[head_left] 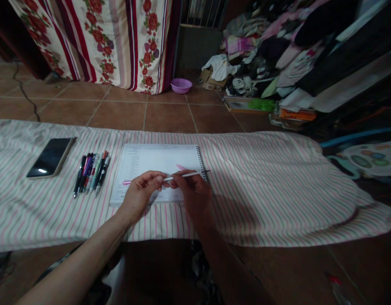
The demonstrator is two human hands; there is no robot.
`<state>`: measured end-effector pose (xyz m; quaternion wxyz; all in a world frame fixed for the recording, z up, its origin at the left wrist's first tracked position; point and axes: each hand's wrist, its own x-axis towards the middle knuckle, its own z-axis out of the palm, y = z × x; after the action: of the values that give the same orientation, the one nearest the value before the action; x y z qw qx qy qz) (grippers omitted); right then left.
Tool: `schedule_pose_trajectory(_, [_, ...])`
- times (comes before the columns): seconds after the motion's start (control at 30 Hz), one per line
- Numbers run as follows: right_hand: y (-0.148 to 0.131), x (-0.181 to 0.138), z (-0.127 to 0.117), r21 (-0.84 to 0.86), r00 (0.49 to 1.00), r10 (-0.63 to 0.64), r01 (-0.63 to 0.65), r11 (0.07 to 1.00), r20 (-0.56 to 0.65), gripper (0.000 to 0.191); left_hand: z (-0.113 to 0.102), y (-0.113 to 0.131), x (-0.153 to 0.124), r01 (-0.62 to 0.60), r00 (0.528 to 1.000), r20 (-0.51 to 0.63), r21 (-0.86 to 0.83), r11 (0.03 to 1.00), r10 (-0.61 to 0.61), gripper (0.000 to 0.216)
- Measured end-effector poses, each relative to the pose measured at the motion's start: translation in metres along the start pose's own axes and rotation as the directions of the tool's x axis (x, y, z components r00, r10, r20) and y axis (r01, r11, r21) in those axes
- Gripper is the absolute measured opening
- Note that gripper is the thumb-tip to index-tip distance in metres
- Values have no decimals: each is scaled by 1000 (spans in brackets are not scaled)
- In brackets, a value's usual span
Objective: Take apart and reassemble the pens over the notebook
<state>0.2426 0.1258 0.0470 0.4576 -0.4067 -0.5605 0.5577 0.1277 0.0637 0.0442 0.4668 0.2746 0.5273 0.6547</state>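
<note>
A thin white pen refill (192,174) with a dark tip is held level above the notebook (163,154). My left hand (142,186) pinches its left end between thumb and fingers. Closed around its middle is my right hand (195,192), and the dark tip sticks out past the spiral binding. On the page lie two pink pen pieces: one pink piece (127,182) left of my left hand, another pink piece (181,167) just behind my right hand. My fingers partly cover the page and possibly parts of these pieces.
Several pens (91,171) lie side by side left of the notebook, with a phone (51,157) farther left. All rest on a striped cloth (278,182). Beyond are a purple basin (181,86), a floral curtain (119,42) and piled clothes (239,44).
</note>
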Motion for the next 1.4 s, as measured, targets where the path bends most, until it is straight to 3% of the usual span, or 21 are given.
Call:
schedule_pose_trajectory(0.17, [4,1,-1,32,999,-53,53,998,3,9,0,1,-1,104,994,41,-18,994,-103,25])
schedule_pose_trajectory(0.4, [2,1,-1,2,1000,-26,26,1000,7,7,2,2,-1,164,986,43,2,987,-164,32])
schedule_pose_trajectory(1.17, [-1,-1,2,15,999,-35,34,999,8,8,-2,2,0,88,993,83,-82,993,-81,14])
schedule_pose_trajectory(1.4, [2,0,1,71,998,-56,56,996,-8,6,0,7,-2,166,984,94,-186,969,-150,20])
